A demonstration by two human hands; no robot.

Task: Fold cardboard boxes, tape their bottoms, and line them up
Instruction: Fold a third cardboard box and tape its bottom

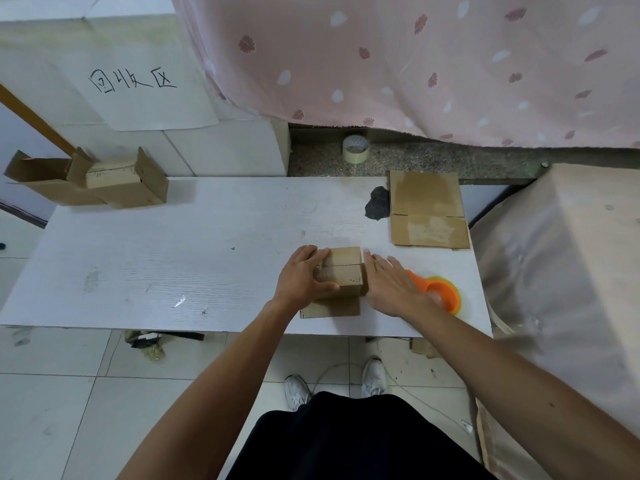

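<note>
A small cardboard box [344, 270] stands bottom-up on the white table [173, 258], its two bottom flaps closed with a seam across the top. My left hand [303, 277] grips its left side, fingers curled over the top edge. My right hand [391, 284] lies flat with straight fingers against the box's right side. An orange tape dispenser [441, 294] sits just right of that hand. A loose flap [330, 308] sticks out toward me under the box.
A flattened cardboard box [427, 207] lies at the table's back right beside a dark patch [377, 204]. Two folded boxes [93, 183] stand at the back left. A tape roll [355, 149] sits on the ledge behind. A covered bulk [561, 271] flanks the right.
</note>
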